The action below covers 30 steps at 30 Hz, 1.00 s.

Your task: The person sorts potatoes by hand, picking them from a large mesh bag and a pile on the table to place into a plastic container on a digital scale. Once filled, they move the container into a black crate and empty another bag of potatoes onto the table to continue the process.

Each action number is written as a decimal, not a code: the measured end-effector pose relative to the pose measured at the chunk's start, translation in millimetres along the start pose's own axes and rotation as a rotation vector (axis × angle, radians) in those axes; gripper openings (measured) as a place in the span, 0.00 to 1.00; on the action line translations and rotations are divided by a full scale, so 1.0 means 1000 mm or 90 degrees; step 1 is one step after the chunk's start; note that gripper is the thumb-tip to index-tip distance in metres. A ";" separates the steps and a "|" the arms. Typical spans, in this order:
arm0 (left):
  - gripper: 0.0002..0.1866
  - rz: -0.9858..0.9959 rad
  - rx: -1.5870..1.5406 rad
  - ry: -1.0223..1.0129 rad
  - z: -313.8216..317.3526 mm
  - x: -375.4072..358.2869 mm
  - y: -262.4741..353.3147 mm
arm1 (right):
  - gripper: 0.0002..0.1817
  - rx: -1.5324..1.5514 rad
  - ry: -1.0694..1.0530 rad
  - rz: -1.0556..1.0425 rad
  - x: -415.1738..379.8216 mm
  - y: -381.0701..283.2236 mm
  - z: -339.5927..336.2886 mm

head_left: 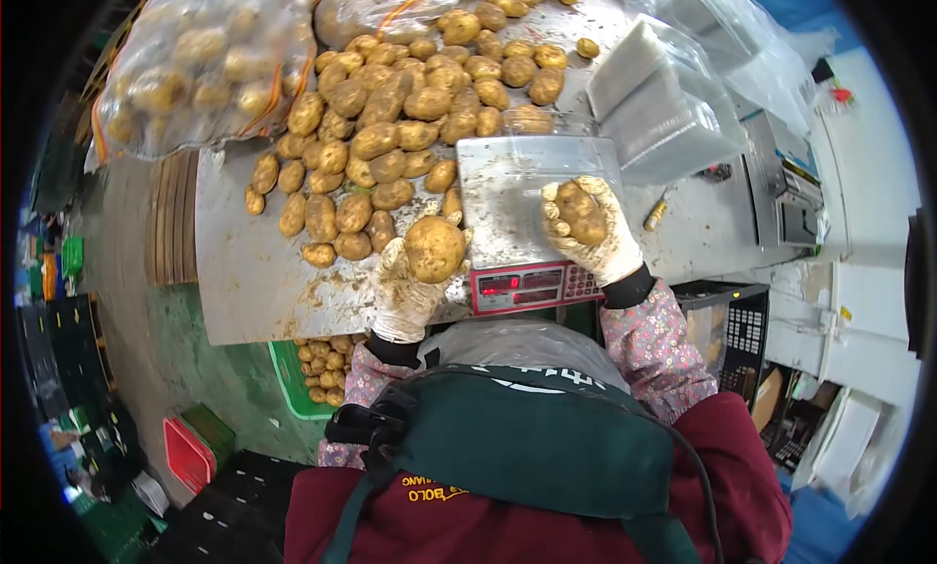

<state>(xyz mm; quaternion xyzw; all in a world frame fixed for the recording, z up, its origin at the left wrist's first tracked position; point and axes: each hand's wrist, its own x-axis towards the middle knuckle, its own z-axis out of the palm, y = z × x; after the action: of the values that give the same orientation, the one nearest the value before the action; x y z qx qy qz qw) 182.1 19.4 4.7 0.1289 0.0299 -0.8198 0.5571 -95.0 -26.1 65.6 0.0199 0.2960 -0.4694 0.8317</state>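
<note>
In a soiled white glove, my left hand [405, 296] is closed around a large round potato [435, 250] near the table's front edge. My right hand [613, 234], gloved the same way, grips a smaller, browner potato [581, 215] over the right side of the weighing scale [503, 188]. The scale has a dirt-specked steel plate and a red front panel with a lit display [517, 283]. On its plate, partly under my right hand, there seems to be a clear plastic tray, hard to make out. A large heap of potatoes [390, 96] spreads left of and behind the scale.
A plastic bag of potatoes [195, 66] lies at the back left. Stacked clear plastic trays [664, 100] stand right of the scale. A small yellowish tube-like item [656, 213] lies near my right hand. Below the table's left edge sits a green crate [286, 374] with potatoes.
</note>
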 end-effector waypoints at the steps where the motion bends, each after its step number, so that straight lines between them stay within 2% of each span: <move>1: 0.34 -0.030 0.091 0.006 0.003 0.005 -0.001 | 0.18 -0.003 0.024 -0.034 -0.008 -0.006 -0.006; 2: 0.35 -0.063 0.181 0.008 0.009 0.012 -0.005 | 0.18 0.005 0.027 -0.051 -0.013 -0.010 -0.014; 3: 0.31 -0.041 0.248 0.026 0.017 0.016 -0.016 | 0.17 0.014 0.032 -0.063 -0.018 -0.014 -0.025; 4: 0.31 -0.064 0.248 0.014 0.031 0.021 -0.025 | 0.16 0.023 0.039 -0.079 -0.024 -0.018 -0.037; 5: 0.30 -0.039 0.380 -0.006 0.043 0.026 -0.032 | 0.16 0.027 -0.022 -0.096 -0.023 -0.018 -0.044; 6: 0.29 -0.009 0.512 -0.029 0.050 0.032 -0.040 | 0.15 0.049 -0.011 -0.128 -0.025 -0.017 -0.048; 8: 0.27 -0.025 0.500 -0.016 0.044 0.046 -0.060 | 0.15 0.026 -0.092 -0.107 -0.034 -0.021 -0.049; 10: 0.22 0.030 0.706 -0.016 0.033 0.065 -0.076 | 0.16 0.009 -0.062 -0.146 -0.039 -0.023 -0.048; 11: 0.17 0.183 0.848 -0.083 0.044 0.072 -0.089 | 0.16 -0.013 -0.033 -0.174 -0.040 -0.024 -0.048; 12: 0.17 0.187 0.852 -0.082 0.051 0.079 -0.098 | 0.16 -0.012 -0.038 -0.172 -0.039 -0.025 -0.049; 14: 0.14 0.377 1.131 -0.128 0.059 0.090 -0.111 | 0.18 -0.203 0.066 -0.273 -0.034 -0.030 -0.053; 15: 0.13 0.328 1.066 -0.119 0.060 0.093 -0.117 | 0.18 -0.189 0.054 -0.266 -0.028 -0.034 -0.060; 16: 0.13 0.330 1.066 -0.118 0.058 0.098 -0.122 | 0.18 -0.190 0.053 -0.265 -0.027 -0.035 -0.059; 18: 0.15 0.412 1.204 -0.147 0.052 0.107 -0.129 | 0.19 -0.020 -0.102 -0.242 -0.024 -0.037 -0.057; 19: 0.20 0.483 1.388 -0.146 0.053 0.106 -0.131 | 0.21 0.019 -0.248 -0.196 -0.023 -0.041 -0.060; 20: 0.20 0.484 1.387 -0.147 0.053 0.108 -0.135 | 0.21 0.017 -0.248 -0.197 -0.024 -0.040 -0.063; 22: 0.23 0.551 1.750 -0.097 0.043 0.115 -0.138 | 0.19 -0.242 0.004 -0.377 -0.019 -0.032 -0.062; 23: 0.27 0.434 1.770 -0.066 0.034 0.119 -0.140 | 0.17 -0.518 0.076 -0.468 -0.015 -0.032 -0.062; 24: 0.27 0.520 1.710 -0.100 0.016 0.125 -0.141 | 0.14 -0.766 0.114 -0.645 -0.007 -0.030 -0.059; 25: 0.27 0.580 1.757 -0.115 0.012 0.128 -0.139 | 0.13 -0.772 0.161 -0.608 -0.001 -0.024 -0.062; 26: 0.28 0.540 1.790 -0.086 0.019 0.124 -0.139 | 0.13 -0.778 0.210 -0.571 0.006 -0.016 -0.068; 27: 0.26 0.508 1.776 -0.054 0.025 0.120 -0.142 | 0.13 -0.776 0.192 -0.560 0.013 -0.007 -0.075; 29: 0.25 0.477 1.765 -0.012 0.031 0.111 -0.130 | 0.16 -1.211 0.307 -0.658 0.024 0.008 -0.077; 30: 0.24 0.582 1.689 -0.092 0.032 0.106 -0.120 | 0.16 -1.209 0.295 -0.656 0.024 0.010 -0.079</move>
<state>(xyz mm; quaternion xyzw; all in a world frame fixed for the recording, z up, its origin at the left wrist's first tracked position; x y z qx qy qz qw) 29.3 -37.6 -1.5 0.5078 -0.8283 0.0091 0.2367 -114.7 -14.6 -14.1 -0.6649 0.6574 -0.3266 0.1380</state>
